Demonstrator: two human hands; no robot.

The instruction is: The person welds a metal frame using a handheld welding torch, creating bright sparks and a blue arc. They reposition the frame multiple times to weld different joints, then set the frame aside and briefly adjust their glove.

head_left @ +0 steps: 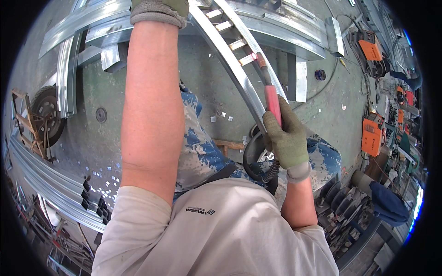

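My right hand [289,140], in an olive work glove, is closed around the red handle of a welding torch [272,103]. The torch's neck points away from me. Its nozzle is at a rung of a ladder-like metal frame [227,62], beside a small pinkish-red glowing spot [253,56]. The frame slants from the upper middle down toward my lap, with several short rungs between two long rails. My left hand [161,10], gloved too, reaches far forward to the top edge of the view. Its fingers are cut off there, so what it touches is hidden.
Long shiny metal profiles [294,34] lie across the far side, under the frame. More channels [55,184] are stacked at left, near a wheel [47,115]. Orange machines [372,137] and cables line the right. A small dark can [320,74] and metal scraps lie on the floor.
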